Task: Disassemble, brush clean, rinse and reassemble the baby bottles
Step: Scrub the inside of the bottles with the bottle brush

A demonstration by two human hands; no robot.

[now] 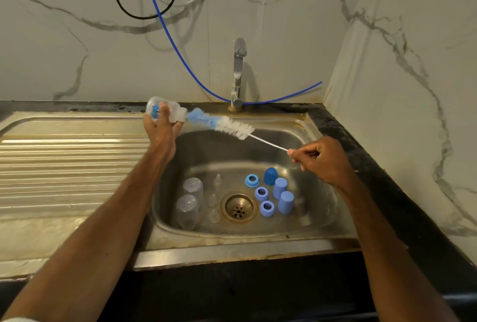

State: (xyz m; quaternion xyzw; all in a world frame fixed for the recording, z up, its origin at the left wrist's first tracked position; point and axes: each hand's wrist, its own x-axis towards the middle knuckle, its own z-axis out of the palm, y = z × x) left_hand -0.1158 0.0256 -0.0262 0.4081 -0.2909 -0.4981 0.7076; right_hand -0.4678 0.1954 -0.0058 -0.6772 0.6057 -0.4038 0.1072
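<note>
My left hand (160,130) grips a clear baby bottle (173,112) on its side above the sink's left rim, its mouth pointing right. My right hand (320,158) pinches the wire handle of a blue and white bottle brush (224,125), whose bristled head is almost wholly outside the bottle mouth. In the steel sink (320,221) stand two clear bottles (189,200) upside down at the left, clear teats (215,198) beside them, blue screw rings (261,194) and blue caps (280,187) to the right of the drain (238,207).
A chrome tap (238,71) stands behind the sink with a blue hose (185,63) looping past it. A ribbed steel draining board (67,161) lies to the left. Black counter (387,182) and marble walls close in the right side.
</note>
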